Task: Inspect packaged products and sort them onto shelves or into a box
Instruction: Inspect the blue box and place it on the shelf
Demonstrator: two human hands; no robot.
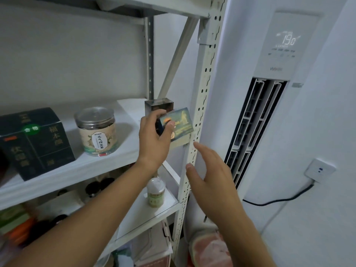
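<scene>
My left hand [154, 139] grips a small flat dark box with gold print [180, 125], holding it tilted at the right end of the white shelf [81, 166]. A shiny silver box [159, 106] stands just behind it on that shelf. My right hand [210, 174] hovers below and to the right of the box, fingers straight and spread, holding nothing. Further left on the shelf stand a clear round jar with a beige label [97, 132] and a large dark green carton [35, 141].
The perforated shelf upright [202, 105] runs right beside the held box. A white standing air conditioner [265, 105] fills the right side. On the lower shelf stands a small green-labelled jar [156, 192] with dark bottles behind. A wall socket [319, 170] and cable sit at right.
</scene>
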